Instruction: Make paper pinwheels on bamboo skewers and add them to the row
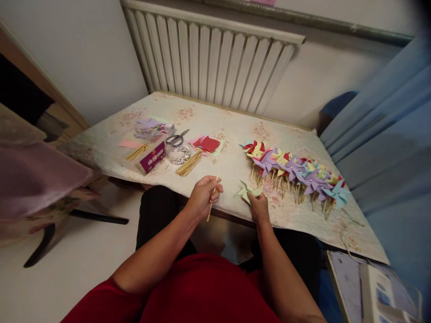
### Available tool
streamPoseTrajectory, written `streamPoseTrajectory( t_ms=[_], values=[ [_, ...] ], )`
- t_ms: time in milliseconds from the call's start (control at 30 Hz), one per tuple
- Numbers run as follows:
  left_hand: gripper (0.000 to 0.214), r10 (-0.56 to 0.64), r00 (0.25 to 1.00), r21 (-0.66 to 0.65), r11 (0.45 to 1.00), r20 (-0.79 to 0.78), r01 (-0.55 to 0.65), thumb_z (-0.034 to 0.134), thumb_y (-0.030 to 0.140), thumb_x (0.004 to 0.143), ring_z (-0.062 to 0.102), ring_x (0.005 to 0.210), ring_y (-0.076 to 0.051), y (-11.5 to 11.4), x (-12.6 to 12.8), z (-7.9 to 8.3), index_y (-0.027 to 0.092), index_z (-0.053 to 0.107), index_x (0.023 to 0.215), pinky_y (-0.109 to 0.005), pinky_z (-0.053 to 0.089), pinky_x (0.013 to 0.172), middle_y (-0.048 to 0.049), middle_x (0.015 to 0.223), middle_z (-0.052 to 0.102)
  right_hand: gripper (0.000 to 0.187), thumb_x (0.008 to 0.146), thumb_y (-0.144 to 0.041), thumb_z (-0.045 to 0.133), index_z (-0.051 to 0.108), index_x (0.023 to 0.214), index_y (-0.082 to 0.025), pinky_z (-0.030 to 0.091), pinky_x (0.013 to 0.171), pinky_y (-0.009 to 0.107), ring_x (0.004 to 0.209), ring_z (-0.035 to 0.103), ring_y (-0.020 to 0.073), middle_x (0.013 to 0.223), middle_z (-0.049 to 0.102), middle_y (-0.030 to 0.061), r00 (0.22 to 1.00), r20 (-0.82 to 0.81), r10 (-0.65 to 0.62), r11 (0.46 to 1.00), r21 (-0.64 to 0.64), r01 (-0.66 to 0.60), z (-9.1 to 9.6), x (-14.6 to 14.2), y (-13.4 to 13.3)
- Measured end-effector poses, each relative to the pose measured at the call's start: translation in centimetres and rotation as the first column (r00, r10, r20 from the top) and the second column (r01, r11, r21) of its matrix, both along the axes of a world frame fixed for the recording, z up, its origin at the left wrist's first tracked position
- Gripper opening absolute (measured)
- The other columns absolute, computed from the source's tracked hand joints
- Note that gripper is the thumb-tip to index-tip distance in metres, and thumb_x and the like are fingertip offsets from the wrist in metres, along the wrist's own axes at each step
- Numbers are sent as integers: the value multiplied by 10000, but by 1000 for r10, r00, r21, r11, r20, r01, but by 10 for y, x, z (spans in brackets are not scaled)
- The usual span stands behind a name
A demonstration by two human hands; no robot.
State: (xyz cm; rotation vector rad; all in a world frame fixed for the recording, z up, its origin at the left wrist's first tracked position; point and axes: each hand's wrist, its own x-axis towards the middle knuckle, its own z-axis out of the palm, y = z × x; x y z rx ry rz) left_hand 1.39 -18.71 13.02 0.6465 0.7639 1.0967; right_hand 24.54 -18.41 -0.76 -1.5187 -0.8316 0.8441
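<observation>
My left hand (204, 195) is closed around a thin wooden stick (209, 212), held upright over the table's front edge. In my right hand (259, 205) is a pale green paper pinwheel (248, 191), pinched by one side near the table edge. Stick and pinwheel are apart. Beyond my left hand lies a bundle of wooden sticks (189, 164), beside a round clear dish of shiny pins (180, 155). A stack of coloured paper squares (207, 144), red on top, lies behind them. To the right of my right hand many finished pinwheels (292, 168) on sticks lie in a row.
Scissors (177, 138) lie behind the pin dish. A box with a purple label (153, 158) holds more sticks, with paper pieces (148, 123) farther back. A radiator (215, 58) stands behind the table (232, 123); a blue curtain (387, 134) hangs at right.
</observation>
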Motion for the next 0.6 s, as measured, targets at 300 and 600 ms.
streamPoseTrajectory(
  t_ms=[300,600],
  values=[
    [225,17,1000,-23,1000,-11,-18,689,254,723,320,380,-22,3,0,-12,148,538,852,-170,150,402,9,621,580,334,650,-397,760,694,848,-136,506,650,306,687,619,175,784,727,38,1000,-13,-5,1000,7,5,2,-2,-1],
    [164,186,939,-189,951,-288,-246,641,146,686,479,501,-82,34,6,-54,160,480,660,-192,364,502,20,561,494,388,643,-451,760,699,872,-143,510,655,301,698,625,179,782,735,28,1000,14,13,999,36,-14,-16,6,4]
  ],
)
